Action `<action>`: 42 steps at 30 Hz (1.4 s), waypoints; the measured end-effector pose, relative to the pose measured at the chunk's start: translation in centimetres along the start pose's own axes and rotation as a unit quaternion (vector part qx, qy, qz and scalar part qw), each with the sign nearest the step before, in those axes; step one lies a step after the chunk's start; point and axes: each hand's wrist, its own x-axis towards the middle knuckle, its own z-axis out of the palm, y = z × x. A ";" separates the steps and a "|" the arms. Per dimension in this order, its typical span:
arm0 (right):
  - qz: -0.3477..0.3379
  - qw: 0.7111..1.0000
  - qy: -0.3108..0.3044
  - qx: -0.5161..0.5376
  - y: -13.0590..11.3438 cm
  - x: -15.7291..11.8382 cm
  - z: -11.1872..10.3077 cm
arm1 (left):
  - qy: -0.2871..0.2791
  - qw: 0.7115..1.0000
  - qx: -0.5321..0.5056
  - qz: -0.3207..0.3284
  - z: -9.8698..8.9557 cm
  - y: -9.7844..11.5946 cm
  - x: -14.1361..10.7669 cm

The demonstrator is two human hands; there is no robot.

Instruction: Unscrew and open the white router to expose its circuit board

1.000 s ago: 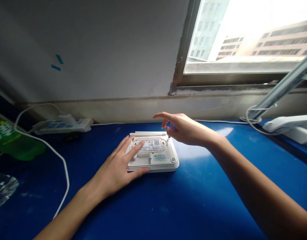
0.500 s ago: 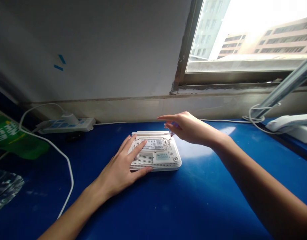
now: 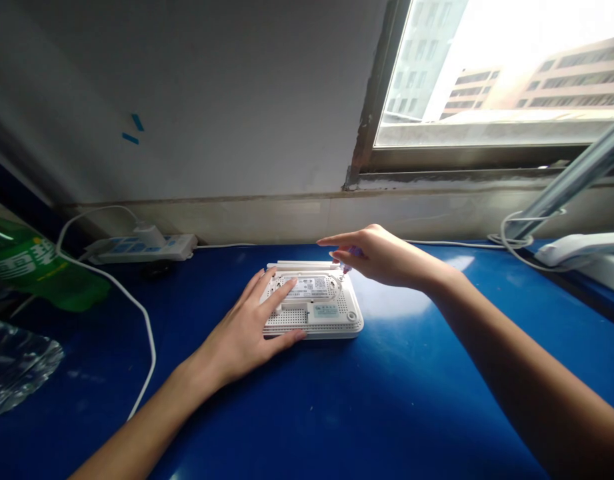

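A white router (image 3: 331,327) lies underside up on the blue table, showing vent holes, a printed label (image 3: 311,287) and round corner recesses. My left hand (image 3: 254,320) rests across its left part, fingers spread over the casing and thumb along the near edge. Over the far right corner, my right hand (image 3: 381,257) is closed around a small screwdriver with a translucent purplish handle (image 3: 355,251). The screwdriver points down at the recess in that corner; its tip is too small to make out clearly. My right index finger stretches out to the left above the handle.
A white power strip (image 3: 181,247) with a plugged-in adapter stands at the back left, its white cable (image 3: 149,333) curving forward. Green (image 3: 47,273) and clear (image 3: 21,367) bottles lie left. A metal lamp arm (image 3: 551,180) and white device (image 3: 581,248) are right, below a window.
The view has shifted slightly, so the background appears a little further right. Both hands keep nearly the same places on and above the router.
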 end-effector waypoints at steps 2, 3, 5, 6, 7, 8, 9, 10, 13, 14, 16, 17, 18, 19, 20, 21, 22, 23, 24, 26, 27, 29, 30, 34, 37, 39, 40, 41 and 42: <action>-0.009 1.000 -0.010 0.003 -0.1 -0.2 -0.3 | 0.003 1.000 -0.002 0.006 0.0 -0.1 0.0; -0.021 1.000 -0.016 0.005 -0.2 -0.3 -0.5 | 0.004 1.000 -0.003 0.007 0.0 -0.1 0.0; -0.040 0.999 -0.017 -0.001 -0.4 -0.3 -0.6 | 0.004 1.000 -0.004 0.006 0.1 -0.2 0.0; -0.042 0.999 -0.011 -0.010 -0.5 -0.3 -0.6 | 0.002 1.000 -0.004 0.003 0.1 -0.2 0.0; -0.038 0.999 -0.002 -0.021 -0.5 -0.3 -0.4 | 0.000 1.000 -0.003 0.000 0.1 -0.2 0.0; -0.030 0.999 0.009 -0.029 -0.5 -0.2 -0.3 | -0.003 1.000 -0.002 -0.002 0.1 -0.2 0.0; -0.021 0.999 0.018 -0.033 -0.5 -0.1 -0.1 | -0.004 1.000 0.000 -0.003 0.1 -0.2 0.0; -0.015 0.999 0.025 -0.034 -0.5 0.0 0.1 | -0.003 1.000 0.002 -0.003 0.1 -0.2 0.0; -0.015 0.999 0.026 -0.023 -0.4 0.1 0.5 | 0.002 1.000 0.002 0.000 0.1 -0.2 0.1; -0.016 0.999 0.022 -0.019 -0.3 0.1 0.5 | 0.003 1.000 0.001 0.001 0.1 -0.2 0.1; -0.023 1.000 0.013 -0.011 -0.3 -0.1 0.4 | 0.004 1.000 0.000 0.002 0.1 -0.2 0.0; -0.031 0.999 0.011 -0.007 -0.4 -0.2 0.3 | 0.004 1.000 0.000 0.003 0.1 -0.2 0.0; -0.040 0.999 0.011 -0.005 -0.4 -0.3 0.2 | 0.005 1.000 0.000 0.004 0.1 -0.2 0.0; -0.048 0.999 0.012 -0.007 -0.5 -0.4 0.1 | 0.004 1.000 0.001 0.004 0.1 -0.2 0.0; -0.052 0.998 0.016 -0.012 -0.6 -0.4 0.1 | 0.004 1.000 0.001 0.003 0.1 -0.2 0.0; -0.050 0.998 0.020 -0.019 -0.7 -0.4 0.1 | 0.004 1.000 0.001 0.003 0.1 -0.2 0.0; -0.041 0.999 0.023 -0.026 -0.7 -0.4 0.1 | 0.005 1.000 0.000 0.002 0.1 -0.2 0.0; -0.029 0.999 0.024 -0.029 -0.8 -0.3 0.1 | 0.006 1.000 -0.001 0.001 0.1 -0.2 0.0; -0.020 0.999 0.023 -0.027 -0.8 -0.2 0.2 | 0.006 1.000 -0.001 0.001 0.1 -0.2 0.0; -0.010 1.000 0.020 -0.014 -0.6 0.0 0.2 | 0.005 1.000 -0.002 0.001 0.0 -0.2 0.0; -0.011 1.000 0.017 -0.008 -0.5 0.0 0.2 | 0.004 1.000 -0.002 0.002 0.0 -0.1 0.0; -0.018 1.000 0.016 -0.004 -0.3 -0.1 0.2 | 0.005 1.000 -0.004 0.003 0.0 -0.1 0.0; -0.026 1.000 0.015 -0.005 -0.2 -0.2 0.1 | 0.008 1.000 -0.005 0.004 0.0 0.0 0.0; -0.053 0.998 0.011 -0.019 -0.4 -0.4 -0.1 | 0.007 1.000 -0.007 -0.002 0.0 0.1 0.0; -0.026 0.999 0.025 -0.033 -0.5 -0.2 0.1 | -0.005 1.000 -0.006 -0.008 -0.1 0.2 0.0; -0.019 0.999 0.031 -0.031 -0.4 0.0 0.3 | -0.007 1.000 -0.006 -0.008 -0.2 0.2 0.0; -0.022 0.999 0.030 -0.027 -0.2 0.0 0.4 | -0.007 1.000 -0.006 -0.007 -0.2 0.2 0.0; -0.027 0.999 0.030 -0.022 -0.1 0.1 0.5 | -0.007 1.000 -0.006 -0.006 -0.2 0.3 0.0; -0.031 0.999 0.029 -0.017 0.0 0.0 0.4 | -0.006 1.000 -0.005 -0.005 -0.2 0.3 0.0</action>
